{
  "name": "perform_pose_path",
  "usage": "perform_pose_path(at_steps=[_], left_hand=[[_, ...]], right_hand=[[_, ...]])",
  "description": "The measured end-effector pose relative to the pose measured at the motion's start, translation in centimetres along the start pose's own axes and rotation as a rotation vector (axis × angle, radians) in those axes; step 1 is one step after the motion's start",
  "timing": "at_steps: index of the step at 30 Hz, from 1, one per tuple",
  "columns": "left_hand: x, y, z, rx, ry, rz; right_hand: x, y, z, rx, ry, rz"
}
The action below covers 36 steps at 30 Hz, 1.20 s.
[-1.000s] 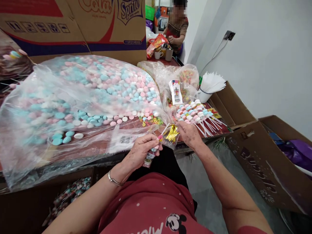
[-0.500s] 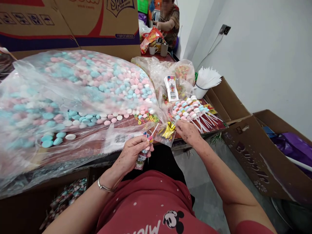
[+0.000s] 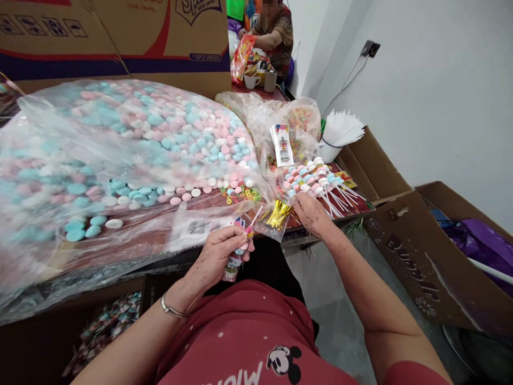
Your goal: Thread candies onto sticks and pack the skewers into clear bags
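My left hand (image 3: 226, 247) is wrapped round the gathered neck of a small printed packet (image 3: 231, 271), whose white stick (image 3: 256, 216) points up to the right. Beside the gold twist ties (image 3: 278, 215), my right hand (image 3: 310, 211) has its fingers bent together; their tips are too small to tell what they hold, if anything. Just behind it lie candy skewers (image 3: 310, 176) in pink, blue and white, sticks toward the front right. Flat printed wrappers (image 3: 194, 227) in clear plastic lie left of the packet.
A big clear bag (image 3: 160, 128) of pastel candies covers the left of the table. White sticks fill a cup (image 3: 331, 152) at the back right. Open cardboard boxes (image 3: 404, 251) stand at the right. A person (image 3: 276, 40) sits beyond the table.
My right hand has moved slightly right and up, a little farther from the gold ties. My left hand still holds the packet. The far person's arm and a red bag have shifted.
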<state>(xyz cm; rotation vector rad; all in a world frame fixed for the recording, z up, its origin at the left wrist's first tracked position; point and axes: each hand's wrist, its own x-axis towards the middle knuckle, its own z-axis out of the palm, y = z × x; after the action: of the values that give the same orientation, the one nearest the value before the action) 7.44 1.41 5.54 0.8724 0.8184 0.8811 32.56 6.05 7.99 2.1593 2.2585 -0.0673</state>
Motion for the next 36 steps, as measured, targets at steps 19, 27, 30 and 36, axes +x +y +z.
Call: perform_pose_path(at_steps=[19, 27, 30, 36], left_hand=[[0.4, 1.5, -0.6, -0.037, 0.106, 0.052], [2.5, 5.0, -4.0, -0.099, 0.374, 0.175], [3.5, 4.3, -5.2, -0.116, 0.411, 0.096], [4.3, 2.5, -6.1, -0.106, 0.411, -0.034]], right_hand=[[0.4, -0.9, -1.9, -0.162, -0.118, -0.121], [11.9, 0.6, -10.1, 0.020, 0.174, -0.051], [19.1, 1.1, -13.1, 0.101, 0.273, -0.048], [31.3, 2.1, -15.1, 0.059, 0.239, 0.112]])
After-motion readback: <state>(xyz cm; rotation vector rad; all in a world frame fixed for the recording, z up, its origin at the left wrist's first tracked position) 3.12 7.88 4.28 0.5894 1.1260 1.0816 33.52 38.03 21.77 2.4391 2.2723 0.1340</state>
